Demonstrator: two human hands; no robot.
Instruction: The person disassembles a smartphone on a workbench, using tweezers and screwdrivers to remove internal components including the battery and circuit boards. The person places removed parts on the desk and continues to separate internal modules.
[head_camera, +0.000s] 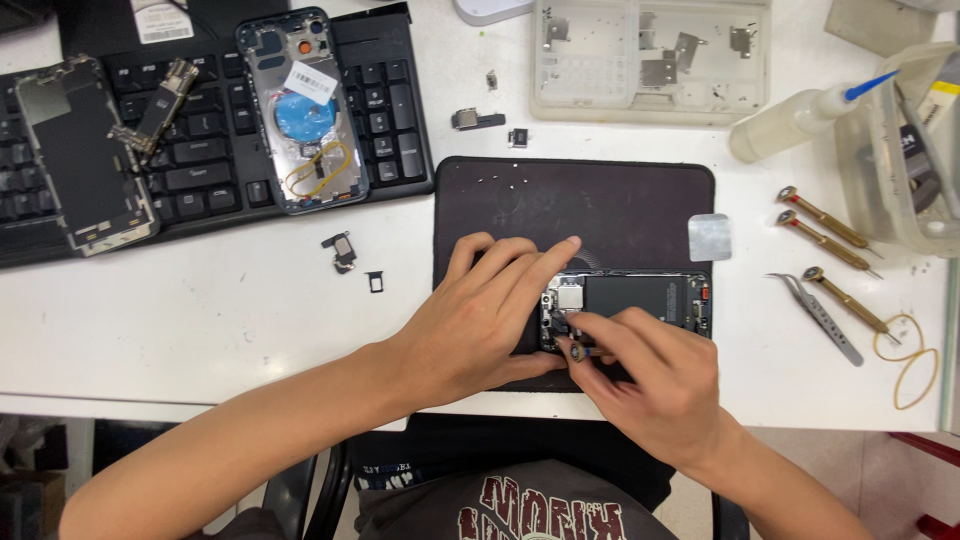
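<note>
Dark shirt with red print fills the bottom edge of my head view, closest to the lens. Above it I see a white table (200, 330), with a dark work mat (620, 200) in the middle. On the mat lies an opened phone (640, 300), its insides up, at the mat's near edge.

My left hand (480, 320) lies flat-ish over the phone's left end, fingers stretched forward and pressing it down, holding nothing else. My right hand (650, 375) comes in from the lower right, fingers pinched on a small screwdriver (580, 350) with its tip at the phone's left end.

Far left: a black keyboard (200, 150) carrying a phone back housing (305, 110) and a loose screen (85, 155). Right of the mat: 3 brass-handled screwdrivers (825, 240), tweezers (825, 320), rubber bands (910, 355), a squeeze bottle (800, 120). A parts tray (650, 60) sits at the top.
</note>
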